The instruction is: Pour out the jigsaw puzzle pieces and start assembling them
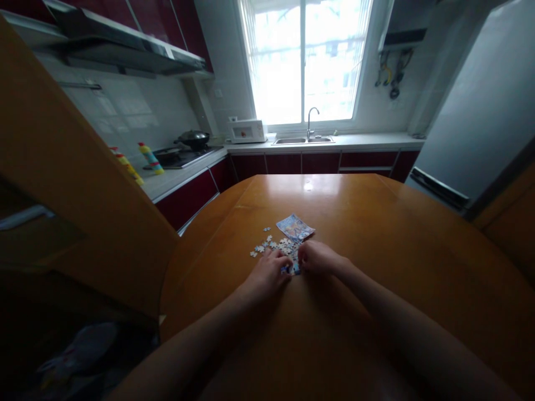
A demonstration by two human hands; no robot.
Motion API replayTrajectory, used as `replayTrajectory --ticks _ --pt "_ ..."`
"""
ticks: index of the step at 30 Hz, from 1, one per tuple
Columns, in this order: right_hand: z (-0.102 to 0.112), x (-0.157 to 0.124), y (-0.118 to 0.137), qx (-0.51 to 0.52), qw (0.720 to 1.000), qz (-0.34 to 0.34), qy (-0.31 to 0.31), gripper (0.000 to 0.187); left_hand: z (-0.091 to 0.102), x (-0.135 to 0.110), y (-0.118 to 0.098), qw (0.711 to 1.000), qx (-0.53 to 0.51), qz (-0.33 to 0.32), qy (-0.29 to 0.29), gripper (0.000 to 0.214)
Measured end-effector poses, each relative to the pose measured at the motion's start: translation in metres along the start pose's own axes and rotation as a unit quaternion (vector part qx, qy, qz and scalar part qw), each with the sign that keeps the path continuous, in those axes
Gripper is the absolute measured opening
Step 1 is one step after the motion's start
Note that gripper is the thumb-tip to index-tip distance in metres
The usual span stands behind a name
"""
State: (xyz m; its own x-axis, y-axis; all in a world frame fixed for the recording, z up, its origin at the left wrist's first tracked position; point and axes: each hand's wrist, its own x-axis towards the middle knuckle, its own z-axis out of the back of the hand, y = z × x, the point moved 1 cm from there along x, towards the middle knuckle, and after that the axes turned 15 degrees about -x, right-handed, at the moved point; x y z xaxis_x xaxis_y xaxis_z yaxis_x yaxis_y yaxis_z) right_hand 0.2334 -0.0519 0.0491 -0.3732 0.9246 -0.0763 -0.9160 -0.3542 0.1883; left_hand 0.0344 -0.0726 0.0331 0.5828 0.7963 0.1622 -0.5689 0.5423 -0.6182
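Note:
Blue joined jigsaw pieces (296,268) lie flat on the table between my two hands. My left hand (270,270) is curled over their left side, its thumb and forefinger closed about them. On their right edge, my right hand (320,257) is closed in a pinch at a jigsaw piece, which its fingers mostly hide. Loose jigsaw pieces (271,244) are scattered just beyond my left fingers, some heaped together and partly covered by my hands. Behind them lies a picture sheet (295,227) in blue and orange tones, close to my right knuckles.
The round wooden table (376,223) spreads out on all sides. Beyond it run a counter with a sink (290,141), a microwave (246,131) and a stove holding a lidded wok (193,138). Two bottles (151,159) stand at the left; a fridge (468,111) rises at the right.

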Motion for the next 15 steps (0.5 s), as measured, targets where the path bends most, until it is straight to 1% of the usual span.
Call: replayTrajectory --ticks 4,6,9,12,15 --pt "0.001 -0.007 0.009 -0.034 0.999 0.025 0.018 0.005 -0.003 0.003 0.008 1.0 -0.021 0.013 0.016 0.022" --pt "0.002 -0.01 0.013 -0.048 0.998 0.032 0.021 0.006 -0.005 0.003 0.012 0.999 -0.03 0.011 0.016 0.023" --pt "0.003 -0.015 0.017 -0.065 0.997 0.036 0.027 0.011 -0.009 0.003 0.016 0.999 -0.044 0.001 0.011 0.03" --pt "0.003 -0.017 0.021 -0.075 0.996 0.035 0.037 0.01 -0.01 0.004 0.019 0.999 -0.047 0.005 0.008 0.036" --pt "0.003 -0.018 0.023 -0.076 0.996 0.033 0.041 0.009 -0.009 0.003 0.02 0.999 -0.031 0.027 0.013 0.032"
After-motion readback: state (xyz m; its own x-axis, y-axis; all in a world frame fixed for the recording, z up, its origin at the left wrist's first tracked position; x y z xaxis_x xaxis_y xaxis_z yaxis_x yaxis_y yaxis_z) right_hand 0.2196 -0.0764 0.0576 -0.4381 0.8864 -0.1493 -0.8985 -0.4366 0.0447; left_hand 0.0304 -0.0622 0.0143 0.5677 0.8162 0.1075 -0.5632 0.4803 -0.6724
